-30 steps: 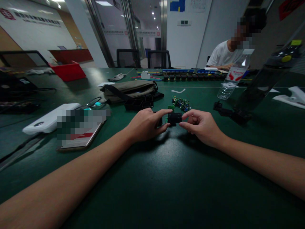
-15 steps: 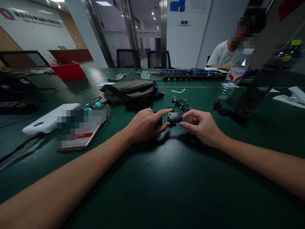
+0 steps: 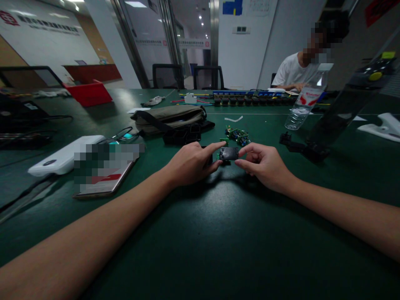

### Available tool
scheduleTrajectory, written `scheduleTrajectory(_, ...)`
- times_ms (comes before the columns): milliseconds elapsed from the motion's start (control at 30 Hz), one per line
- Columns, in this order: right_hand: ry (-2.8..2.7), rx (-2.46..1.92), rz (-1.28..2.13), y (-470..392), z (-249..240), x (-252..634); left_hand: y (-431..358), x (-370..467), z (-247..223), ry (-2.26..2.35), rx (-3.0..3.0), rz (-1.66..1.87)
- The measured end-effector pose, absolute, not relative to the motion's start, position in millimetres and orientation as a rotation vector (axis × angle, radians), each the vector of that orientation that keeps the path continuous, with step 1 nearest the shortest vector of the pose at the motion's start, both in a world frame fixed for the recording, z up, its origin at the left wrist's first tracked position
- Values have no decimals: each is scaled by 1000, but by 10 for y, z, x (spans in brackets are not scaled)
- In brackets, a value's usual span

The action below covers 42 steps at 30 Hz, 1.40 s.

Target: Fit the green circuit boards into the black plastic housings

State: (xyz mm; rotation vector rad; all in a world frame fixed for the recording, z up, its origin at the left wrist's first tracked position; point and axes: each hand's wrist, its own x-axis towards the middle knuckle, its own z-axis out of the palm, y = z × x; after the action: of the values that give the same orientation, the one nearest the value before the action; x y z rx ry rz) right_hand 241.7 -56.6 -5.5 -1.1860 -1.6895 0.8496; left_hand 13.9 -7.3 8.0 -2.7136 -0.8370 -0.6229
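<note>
A small black rectangular housing point(image 3: 229, 153) is held between my two hands in the middle of the view. My left hand point(image 3: 196, 161) grips its left end, index finger at the top edge and thumb at the bottom. From the other side, my right hand point(image 3: 261, 163) pinches the right end with thumb and index finger. A bit of green circuit board point(image 3: 223, 141) shows at the housing's upper left. Behind it on the table lies a small pile of green circuit boards point(image 3: 238, 136). Several black housings point(image 3: 183, 135) sit beyond my left hand.
On the left are a phone point(image 3: 109, 177), a white device point(image 3: 67, 155) with a cable, and a grey-brown pouch point(image 3: 171, 118). To the right stand a clear water bottle point(image 3: 298, 112) and a tall dark bottle point(image 3: 346, 104). Across the green table point(image 3: 200, 250) sits a person in white point(image 3: 293, 71).
The black housing has tilted slightly in my fingers, so its face shows a little differently. Both hands keep nearly the same place and grip.
</note>
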Motion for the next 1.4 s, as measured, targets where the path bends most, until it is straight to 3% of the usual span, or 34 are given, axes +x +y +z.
scheduleTrajectory(1400, -1710, -1170, 830, -548, -81, 2427, -73, 134, 73, -828, -2717, -636)
